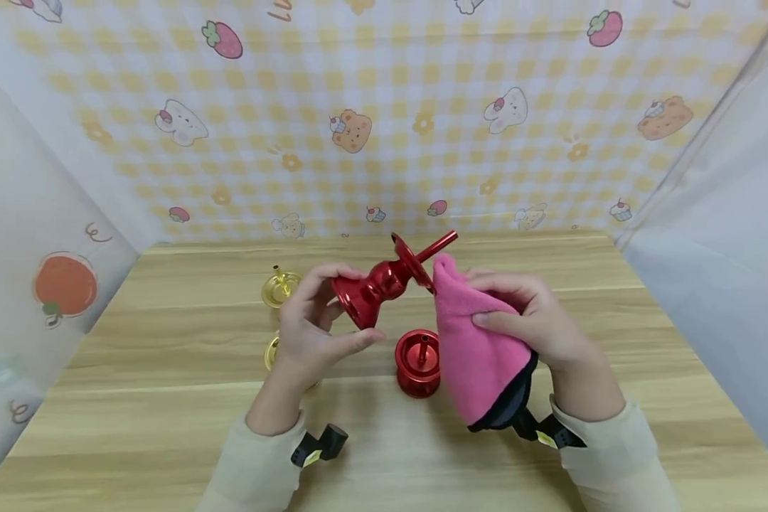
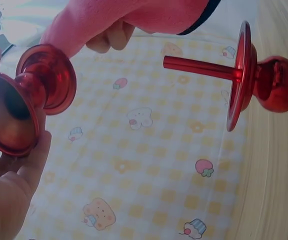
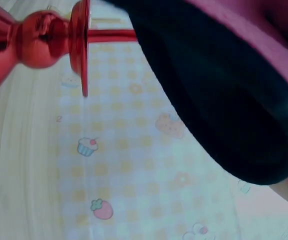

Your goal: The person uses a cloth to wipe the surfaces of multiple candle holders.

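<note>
My left hand (image 1: 316,320) holds a shiny red candlestick (image 1: 384,281) by its flared base, tilted so its thin tube points up and right. In the left wrist view the underside of the base of this held candlestick (image 2: 11,117) faces the camera. My right hand (image 1: 531,320) pinches a pink cloth (image 1: 470,334) with black edging, its upper tip right at the candlestick's dish rim. Below, between the hands, a second red candlestick (image 1: 417,384) stands upright on the table; its dish, round knob and tube show from the side in the right wrist view.
Two gold candlesticks stand on the left of the wooden table (image 1: 134,398): the rear one (image 1: 281,286) shows plainly, while my left hand partly covers the nearer one (image 1: 271,352). A yellow checked curtain (image 1: 384,92) hangs behind the table, with white sheets at both sides.
</note>
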A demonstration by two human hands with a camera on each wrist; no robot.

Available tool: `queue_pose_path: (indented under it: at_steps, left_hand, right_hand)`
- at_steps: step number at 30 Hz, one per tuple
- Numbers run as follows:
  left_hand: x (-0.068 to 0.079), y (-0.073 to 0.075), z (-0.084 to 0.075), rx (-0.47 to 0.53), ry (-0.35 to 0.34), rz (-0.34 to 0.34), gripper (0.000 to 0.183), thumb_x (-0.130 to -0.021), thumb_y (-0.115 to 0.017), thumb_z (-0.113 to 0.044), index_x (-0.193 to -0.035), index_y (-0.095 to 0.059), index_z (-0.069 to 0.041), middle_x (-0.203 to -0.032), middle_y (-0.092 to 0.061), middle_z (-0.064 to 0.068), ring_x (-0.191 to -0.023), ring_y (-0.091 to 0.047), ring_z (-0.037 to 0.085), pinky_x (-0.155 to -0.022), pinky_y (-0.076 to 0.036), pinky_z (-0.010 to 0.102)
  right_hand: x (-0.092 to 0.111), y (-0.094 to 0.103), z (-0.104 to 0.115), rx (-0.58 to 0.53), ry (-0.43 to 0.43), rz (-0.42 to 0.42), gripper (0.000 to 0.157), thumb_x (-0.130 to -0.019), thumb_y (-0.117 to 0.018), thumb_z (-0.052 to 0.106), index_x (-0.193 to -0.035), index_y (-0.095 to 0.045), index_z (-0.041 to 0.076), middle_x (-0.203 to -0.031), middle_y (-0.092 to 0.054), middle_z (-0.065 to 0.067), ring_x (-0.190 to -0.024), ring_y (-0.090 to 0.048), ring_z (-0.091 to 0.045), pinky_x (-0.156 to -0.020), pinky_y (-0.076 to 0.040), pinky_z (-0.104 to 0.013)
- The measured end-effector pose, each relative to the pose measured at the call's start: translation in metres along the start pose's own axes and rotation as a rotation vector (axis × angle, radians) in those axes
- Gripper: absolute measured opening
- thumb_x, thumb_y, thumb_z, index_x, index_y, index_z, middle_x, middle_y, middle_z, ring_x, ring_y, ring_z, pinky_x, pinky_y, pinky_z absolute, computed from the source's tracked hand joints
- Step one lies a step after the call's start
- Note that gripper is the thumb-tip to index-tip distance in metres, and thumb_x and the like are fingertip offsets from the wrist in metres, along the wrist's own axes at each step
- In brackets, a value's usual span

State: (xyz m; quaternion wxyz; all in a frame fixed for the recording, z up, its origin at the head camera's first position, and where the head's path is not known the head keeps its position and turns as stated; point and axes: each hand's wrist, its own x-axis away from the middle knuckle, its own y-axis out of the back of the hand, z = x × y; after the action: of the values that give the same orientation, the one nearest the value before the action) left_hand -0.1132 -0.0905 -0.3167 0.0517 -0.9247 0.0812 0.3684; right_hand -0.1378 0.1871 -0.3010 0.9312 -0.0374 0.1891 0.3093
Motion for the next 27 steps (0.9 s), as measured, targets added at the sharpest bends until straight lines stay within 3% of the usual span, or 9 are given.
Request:
queue_pose_path:
  at_steps: [3, 9, 12, 16, 21, 24, 27]
  left_hand:
    - [0.001, -0.006, 0.0, 0.018, 0.013, -0.059, 0.08, -0.072, -0.088, -0.03, -0.115, -0.045, 0.023, -0.115, -0.063, -0.004, -0.098, -0.062, 0.009, -0.081, -0.06, 0.02]
    - [0.004, -0.015, -0.002, -0.043, 0.067, -0.127, 0.076, -0.071, -0.089, -0.031, -0.116, -0.05, 0.017, -0.113, -0.061, -0.003, -0.097, -0.063, 0.01, -0.084, -0.06, 0.023]
    - [0.005, -0.018, -0.004, -0.121, 0.084, -0.124, 0.065, -0.068, -0.091, -0.012, -0.114, -0.053, 0.013, -0.109, -0.06, -0.002, -0.096, -0.063, 0.01, -0.084, -0.06, 0.026]
    - [0.006, -0.023, -0.004, -0.193, 0.093, -0.121, 0.063, -0.058, -0.087, 0.015, -0.112, -0.055, 0.01, -0.104, -0.06, 0.007, -0.095, -0.064, 0.011, -0.083, -0.061, 0.029]
    - [0.007, -0.027, -0.003, -0.22, 0.093, -0.137, 0.064, -0.058, -0.087, 0.016, -0.112, -0.054, 0.011, -0.106, -0.059, 0.018, -0.096, -0.065, 0.012, -0.085, -0.061, 0.03]
    - [0.008, -0.028, -0.005, -0.206, 0.105, -0.158, 0.064, -0.059, -0.087, 0.015, -0.113, -0.053, 0.011, -0.108, -0.06, 0.013, -0.097, -0.065, 0.013, -0.086, -0.061, 0.03]
    - [0.008, -0.028, -0.005, -0.17, 0.118, -0.172, 0.062, -0.062, -0.089, 0.009, -0.114, -0.053, 0.011, -0.109, -0.06, 0.004, -0.097, -0.066, 0.014, -0.084, -0.061, 0.029]
  right_hand:
    - [0.0, -0.008, 0.0, 0.03, 0.056, -0.075, 0.046, -0.084, -0.06, -0.018, -0.111, -0.075, 0.017, -0.111, -0.065, -0.002, -0.1, -0.06, -0.014, -0.075, -0.058, -0.022]
    - [-0.005, -0.029, -0.01, 0.23, 0.365, -0.171, 0.03, -0.083, -0.07, -0.011, -0.107, -0.076, 0.005, -0.106, -0.065, -0.003, -0.095, -0.059, -0.013, -0.069, -0.054, -0.018]
    - [-0.008, -0.043, -0.013, 0.328, 0.444, -0.224, 0.025, -0.086, -0.072, -0.003, -0.11, -0.075, 0.002, -0.105, -0.064, -0.005, -0.091, -0.057, -0.013, -0.065, -0.052, -0.017]
    - [-0.006, -0.057, -0.015, 0.468, 0.449, -0.346, 0.026, -0.087, -0.073, 0.002, -0.114, -0.074, 0.003, -0.102, -0.062, -0.012, -0.088, -0.056, -0.013, -0.065, -0.05, -0.016]
    - [-0.006, -0.066, -0.015, 0.63, 0.437, -0.419, 0.027, -0.094, -0.069, 0.022, -0.113, -0.074, 0.002, -0.099, -0.06, -0.016, -0.085, -0.055, -0.015, -0.062, -0.047, -0.014]
    - [-0.006, -0.066, -0.015, 0.677, 0.427, -0.408, 0.034, -0.097, -0.064, 0.029, -0.113, -0.074, 0.001, -0.101, -0.06, -0.017, -0.086, -0.055, -0.016, -0.063, -0.047, -0.014]
    - [-0.005, -0.064, -0.014, 0.663, 0.414, -0.385, 0.029, -0.096, -0.066, 0.024, -0.115, -0.074, 0.004, -0.103, -0.061, -0.017, -0.089, -0.056, -0.015, -0.065, -0.048, -0.014]
